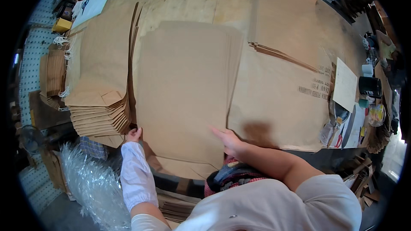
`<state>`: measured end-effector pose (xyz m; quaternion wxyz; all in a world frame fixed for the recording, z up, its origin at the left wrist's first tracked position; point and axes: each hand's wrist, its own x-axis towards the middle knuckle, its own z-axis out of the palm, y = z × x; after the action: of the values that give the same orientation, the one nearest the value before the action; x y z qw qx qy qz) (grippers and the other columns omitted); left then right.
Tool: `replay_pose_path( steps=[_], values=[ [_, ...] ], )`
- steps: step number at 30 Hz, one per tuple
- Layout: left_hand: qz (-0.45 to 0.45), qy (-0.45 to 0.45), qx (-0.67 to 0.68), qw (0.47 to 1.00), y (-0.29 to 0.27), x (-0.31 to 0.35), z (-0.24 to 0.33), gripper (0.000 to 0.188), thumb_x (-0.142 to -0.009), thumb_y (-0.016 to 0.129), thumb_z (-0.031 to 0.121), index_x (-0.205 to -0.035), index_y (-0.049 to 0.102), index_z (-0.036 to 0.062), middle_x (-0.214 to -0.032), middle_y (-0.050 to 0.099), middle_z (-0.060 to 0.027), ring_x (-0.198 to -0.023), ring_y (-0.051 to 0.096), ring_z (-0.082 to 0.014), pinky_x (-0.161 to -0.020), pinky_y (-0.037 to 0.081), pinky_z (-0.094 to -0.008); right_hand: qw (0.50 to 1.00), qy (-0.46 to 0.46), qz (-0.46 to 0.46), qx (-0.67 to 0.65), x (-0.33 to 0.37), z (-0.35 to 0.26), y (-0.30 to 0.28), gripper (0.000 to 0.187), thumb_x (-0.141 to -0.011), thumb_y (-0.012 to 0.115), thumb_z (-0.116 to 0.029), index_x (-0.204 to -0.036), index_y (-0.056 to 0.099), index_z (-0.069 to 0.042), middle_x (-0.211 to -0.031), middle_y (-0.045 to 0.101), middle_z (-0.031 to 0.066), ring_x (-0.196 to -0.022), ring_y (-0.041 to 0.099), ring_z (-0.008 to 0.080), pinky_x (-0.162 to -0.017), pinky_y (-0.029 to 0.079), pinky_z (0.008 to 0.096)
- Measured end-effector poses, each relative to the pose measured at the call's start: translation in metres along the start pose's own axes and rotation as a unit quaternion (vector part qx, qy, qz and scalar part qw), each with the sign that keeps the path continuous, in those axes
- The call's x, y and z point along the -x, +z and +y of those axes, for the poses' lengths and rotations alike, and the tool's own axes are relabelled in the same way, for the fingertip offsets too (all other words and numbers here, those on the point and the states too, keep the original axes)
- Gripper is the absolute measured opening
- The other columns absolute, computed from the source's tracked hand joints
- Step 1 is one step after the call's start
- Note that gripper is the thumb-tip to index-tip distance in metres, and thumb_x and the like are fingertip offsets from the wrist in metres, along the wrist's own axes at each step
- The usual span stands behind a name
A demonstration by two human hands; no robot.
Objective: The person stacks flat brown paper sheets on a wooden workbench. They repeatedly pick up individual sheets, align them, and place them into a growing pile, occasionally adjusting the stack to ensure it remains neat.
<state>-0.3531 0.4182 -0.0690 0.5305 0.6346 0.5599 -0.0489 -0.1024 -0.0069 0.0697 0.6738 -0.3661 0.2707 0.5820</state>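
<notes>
Two bare hands at a fanned stack of brown paper bags [184, 90], lying mid-table on pale plywood [184, 2]. Clock centred on that stack. Left hand [133, 134], white sleeve, at 8 o'clock: fingers curled by the stack's edge; cannot tell if they pinch paper. Right hand [229, 140], 4–5 o'clock: fingers extended over the near edge, blurred; grip unclear. Folded bag pile [100, 68] at 9–10; large printed bag [278, 107] at 3; clear plastic strips [87, 186] at 7–8.

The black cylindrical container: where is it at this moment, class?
In the head view, the black container sits toward the right rim, just right of the pale board and below a small white item, far right of the right hand.
</notes>
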Motion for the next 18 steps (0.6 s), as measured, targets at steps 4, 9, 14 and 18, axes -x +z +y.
replay_pose_path(
  steps=[4,9,14,18],
  values=[
    [-0.269,-0.012,0.089,0.959,0.023,0.017,0.021,0.057,-0.081,0.053,0.034,-0.124,0.034,0.0037,-0.115,0.047,-0.0067,-0.107,0.042,-0.0178,-0.085,0.038,-0.0331,0.995,0.081,0.053,-0.007,0.019,0.021,-0.044,0.032,-0.082,0.054,-0.023,-0.104,0.05,0.0,-0.103,0.052,0.0098,-0.093,0.05,0.0206,-0.076,0.044,0.0339],
    [-0.223,-0.173,0.415,0.865,0.096,0.093,0.081,0.054,-0.081,0.053,0.031,-0.125,0.034,0.006,-0.115,0.047,-0.0057,-0.108,0.043,-0.0187,-0.087,0.036,-0.0351,0.994,-0.034,0.079,0.061,-0.001,0.041,-0.064,0.034,-0.082,0.054,-0.023,-0.106,0.047,-0.001,-0.101,0.052,0.0086,-0.09,0.05,0.0195,-0.075,0.044,0.0351],
    [-0.266,-0.026,0.165,0.949,0.053,0.144,0.138,0.051,-0.078,0.055,0.011,-0.123,0.034,0.001,-0.115,0.047,-0.0079,-0.108,0.042,-0.0176,-0.093,0.031,-0.0302,0.992,0.013,0.126,0.014,-0.022,0.052,-0.075,0.041,-0.083,0.051,-0.03,-0.113,0.043,-0.004,-0.109,0.049,0.0099,-0.098,0.048,0.0229,-0.081,0.041,0.0404],
    [-0.269,0.158,-0.131,0.941,0.042,0.249,0.271,0.058,-0.069,0.061,0.0,-0.121,0.034,-0.0007,-0.117,0.043,-0.006,-0.107,0.04,-0.016,-0.092,0.03,-0.0308,0.987,0.094,0.055,-0.12,-0.026,0.039,-0.053,0.052,-0.083,0.045,-0.043,-0.119,0.039,-0.007,-0.121,0.043,0.0101,-0.11,0.041,0.0265,-0.091,0.034,0.0445]
  ],
)
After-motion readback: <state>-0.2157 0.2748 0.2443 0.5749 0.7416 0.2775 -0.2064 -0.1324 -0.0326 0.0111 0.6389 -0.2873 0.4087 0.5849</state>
